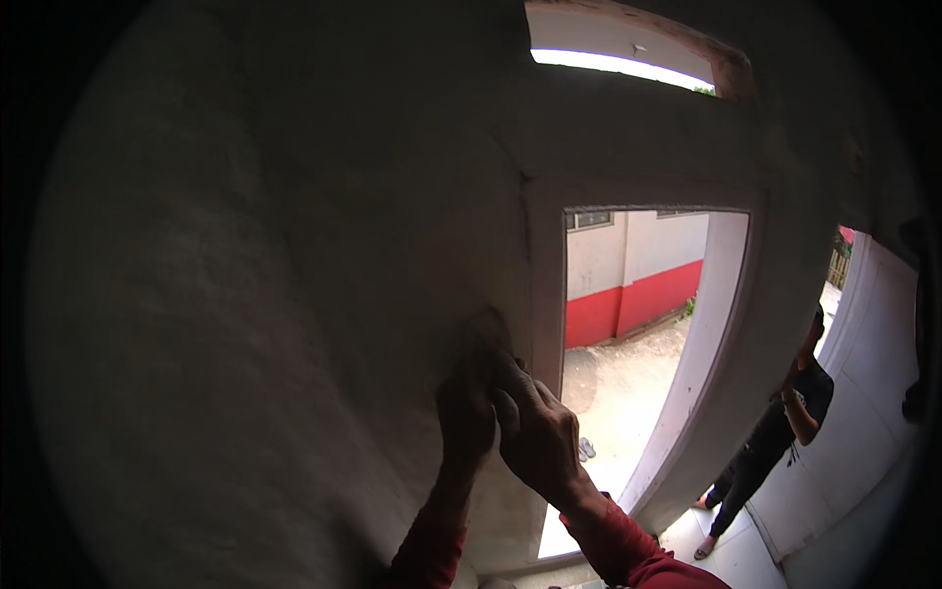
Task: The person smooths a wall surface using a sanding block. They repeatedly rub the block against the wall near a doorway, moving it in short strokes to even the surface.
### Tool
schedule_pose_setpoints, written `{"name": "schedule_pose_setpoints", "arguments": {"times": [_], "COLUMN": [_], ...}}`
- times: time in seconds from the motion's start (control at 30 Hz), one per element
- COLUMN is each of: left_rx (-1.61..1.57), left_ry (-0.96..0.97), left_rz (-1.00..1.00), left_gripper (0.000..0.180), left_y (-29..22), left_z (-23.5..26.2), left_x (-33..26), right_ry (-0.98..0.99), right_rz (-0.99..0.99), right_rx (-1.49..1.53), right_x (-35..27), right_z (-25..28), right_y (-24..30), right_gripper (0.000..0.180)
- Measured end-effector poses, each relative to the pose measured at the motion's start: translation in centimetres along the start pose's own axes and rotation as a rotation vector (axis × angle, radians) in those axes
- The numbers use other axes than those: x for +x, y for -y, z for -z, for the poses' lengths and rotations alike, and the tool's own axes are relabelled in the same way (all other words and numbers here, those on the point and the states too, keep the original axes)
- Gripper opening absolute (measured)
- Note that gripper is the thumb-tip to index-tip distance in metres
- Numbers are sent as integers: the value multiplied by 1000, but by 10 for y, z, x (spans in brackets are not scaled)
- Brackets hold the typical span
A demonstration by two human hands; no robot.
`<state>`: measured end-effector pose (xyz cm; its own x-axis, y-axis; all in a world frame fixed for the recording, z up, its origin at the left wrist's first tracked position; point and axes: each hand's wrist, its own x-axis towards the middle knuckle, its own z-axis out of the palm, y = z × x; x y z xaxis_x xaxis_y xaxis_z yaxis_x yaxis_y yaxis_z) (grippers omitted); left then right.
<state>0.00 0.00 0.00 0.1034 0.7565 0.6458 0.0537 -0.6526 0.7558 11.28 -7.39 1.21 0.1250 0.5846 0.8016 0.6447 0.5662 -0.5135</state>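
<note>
Both my hands are raised together against the grey wall [392, 245], just left of the window frame [546, 294]. My left hand [465, 412] is in deep shadow, its fingers closed toward the wall and hard to make out. Beside and partly over it, my right hand [540, 427] has its fingers pressed together, pointing up and left, with the thumb near the left hand. A dark, flat-looking patch [488, 322] shows at the fingertips; whether it is a held piece or shadow is unclear. Red sleeves cover both forearms.
Right of my hands is a tall opening onto a yard with a red and white wall [638, 290] and a pair of sandals [587, 449]. A smaller opening [623, 59] sits above. At right, a person in dark clothes [785, 422] stands by a white door [854, 393].
</note>
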Motion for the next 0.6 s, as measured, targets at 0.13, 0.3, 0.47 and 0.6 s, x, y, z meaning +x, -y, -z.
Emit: {"name": "schedule_pose_setpoints", "arguments": {"times": [0.13, 0.3, 0.47, 0.6], "left_rx": [-260, -500, -566, -499], "left_ry": [-92, -64, -83, -43], "left_rz": [28, 169, 243, 221], "left_gripper": [33, 42, 50, 51], "left_y": [-10, -33, -69, -94], "left_z": [-18, -32, -32, -29], "left_x": [-24, -40, -37, -33], "right_ry": [-6, -159, -92, -49], "right_rz": [-50, 7, -52, -126], "right_rx": [69, 68, -18, 58], "right_x": [11, 35, 47, 54], "right_z": [9, 17, 26, 38], "right_y": [9, 19, 37, 47], "right_gripper": [40, 38, 47, 55]}}
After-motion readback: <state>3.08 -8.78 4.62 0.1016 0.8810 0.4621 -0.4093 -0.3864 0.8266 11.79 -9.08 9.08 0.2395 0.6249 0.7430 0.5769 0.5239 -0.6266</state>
